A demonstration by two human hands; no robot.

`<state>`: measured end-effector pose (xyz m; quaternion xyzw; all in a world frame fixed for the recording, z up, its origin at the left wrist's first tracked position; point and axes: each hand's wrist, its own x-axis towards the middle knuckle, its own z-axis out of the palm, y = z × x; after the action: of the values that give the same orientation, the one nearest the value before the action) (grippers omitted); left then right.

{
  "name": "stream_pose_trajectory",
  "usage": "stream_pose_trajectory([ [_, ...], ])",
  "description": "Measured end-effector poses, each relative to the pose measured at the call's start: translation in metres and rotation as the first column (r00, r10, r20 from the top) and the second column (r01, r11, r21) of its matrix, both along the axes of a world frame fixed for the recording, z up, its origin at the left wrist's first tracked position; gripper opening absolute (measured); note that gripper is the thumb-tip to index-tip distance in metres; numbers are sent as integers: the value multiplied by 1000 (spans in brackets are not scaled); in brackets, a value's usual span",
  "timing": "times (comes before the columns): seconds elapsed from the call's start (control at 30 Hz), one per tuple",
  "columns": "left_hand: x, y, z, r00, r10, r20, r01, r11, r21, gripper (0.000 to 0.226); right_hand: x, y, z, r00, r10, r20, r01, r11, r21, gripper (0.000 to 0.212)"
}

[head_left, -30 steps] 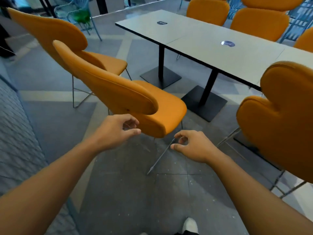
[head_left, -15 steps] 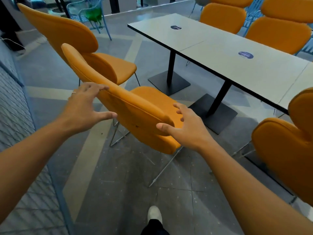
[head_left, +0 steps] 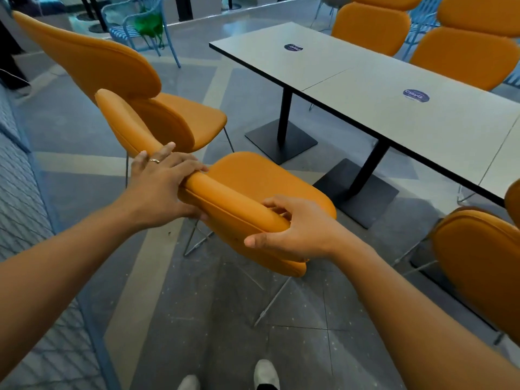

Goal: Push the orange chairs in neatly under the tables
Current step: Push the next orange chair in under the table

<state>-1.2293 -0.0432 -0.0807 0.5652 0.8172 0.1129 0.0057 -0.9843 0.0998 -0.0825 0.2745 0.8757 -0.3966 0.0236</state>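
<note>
- Grasping the curved top edge of the orange padded chair with thin metal legs (head_left: 253, 192) at frame centre: left hand (head_left: 160, 190) and right hand (head_left: 292, 232) both clenched round the backrest.
- Best pushed evenly toward the pale grey rectangular table on black pedestal legs (head_left: 394, 108), upper right, steering clear of the black base plate (head_left: 357, 192).
- Smooth upholstery, seat well apart from the table.

**Count of items in view**

Orange chairs: six. One near chair (head_left: 253, 198), one behind it at left (head_left: 118, 80), one at the right edge (head_left: 478, 263), three beyond the tables (head_left: 371, 26) (head_left: 464, 54) (head_left: 478, 9).
Grey tables: two joined end to end (head_left: 295, 63) (head_left: 422, 122).
Round stickers: two (head_left: 293, 47) (head_left: 416, 96).
Blue wire chairs: at least two (head_left: 135, 29) (head_left: 422, 21).
Hands: two (head_left: 163, 187) (head_left: 298, 229).
Ring: one (head_left: 154, 161).
White shoes: two (head_left: 189, 382) (head_left: 266, 372).
</note>
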Motion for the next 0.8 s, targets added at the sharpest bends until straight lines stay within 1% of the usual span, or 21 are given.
stream_pose_trajectory([
  [0.13,-18,2,-4,992,-123,-32,124,992,38,84,-9,-13,5,994,-106,26,103,991,89,59],
  [0.2,-23,3,-7,984,-168,-62,171,983,60,83,-17,-22,7,984,-166,58,153,970,188,53],
  [0.3,-35,5,-8,965,-245,-96,251,967,53,81,-33,-39,8,950,-275,147,211,915,343,58],
  [0.4,-49,9,-2,944,-317,-90,318,948,0,78,-49,-56,7,904,-386,181,282,859,426,71],
  [0.5,-65,8,2,941,-321,-109,320,947,-25,85,-57,-66,3,858,-497,131,360,762,538,75],
  [0.57,-75,7,1,942,-315,-119,315,949,-16,87,-56,-65,1,853,-518,70,383,711,590,78],
  [0.7,-83,14,-6,932,-327,-154,335,942,33,79,-51,-57,-3,866,-499,-28,412,683,603,75],
  [0.8,-79,22,-7,926,-339,-164,352,934,55,81,-44,-48,-4,869,-490,-66,427,678,598,72],
])
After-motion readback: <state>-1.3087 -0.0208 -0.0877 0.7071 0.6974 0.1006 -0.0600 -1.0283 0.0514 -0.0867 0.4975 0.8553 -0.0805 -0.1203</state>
